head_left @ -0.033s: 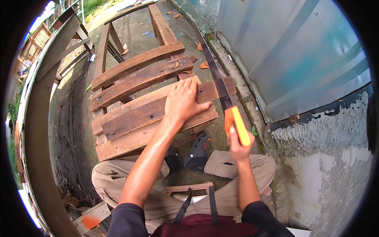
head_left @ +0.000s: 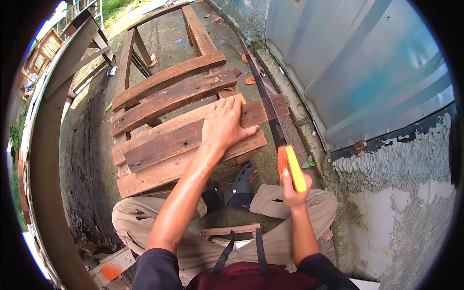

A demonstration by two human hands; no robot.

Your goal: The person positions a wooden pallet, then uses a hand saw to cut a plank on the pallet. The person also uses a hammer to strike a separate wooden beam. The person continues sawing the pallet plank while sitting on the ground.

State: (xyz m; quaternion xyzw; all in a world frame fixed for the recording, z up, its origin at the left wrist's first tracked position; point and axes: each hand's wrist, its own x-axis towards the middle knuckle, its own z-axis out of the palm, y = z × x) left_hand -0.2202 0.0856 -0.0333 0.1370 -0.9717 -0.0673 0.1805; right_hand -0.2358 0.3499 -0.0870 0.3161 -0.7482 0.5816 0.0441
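My right hand (head_left: 294,187) is closed around the orange and yellow handle of a handsaw (head_left: 265,96). Its long dark blade crosses the overhanging right end of a dark brown plank (head_left: 166,144). That plank lies on top of lighter wooden slats (head_left: 145,182) of a low slatted wooden frame. My left hand (head_left: 223,123) presses palm down on the plank, its fingers stretched toward the far slat and the thumb spread to the right, a little left of the blade. The underside of the cut is hidden.
More curved brown slats (head_left: 169,99) and the frame's legs extend away from me. To the right stand a ridged blue-grey metal panel (head_left: 357,72) and a rough, peeling wall (head_left: 401,203). Dry leaves (head_left: 250,80) lie on the concrete. A wooden structure (head_left: 53,145) runs along the left.
My right hand has drawn the saw back toward me, so its handle sits lower and nearer. My left hand and the plank have stayed in place.
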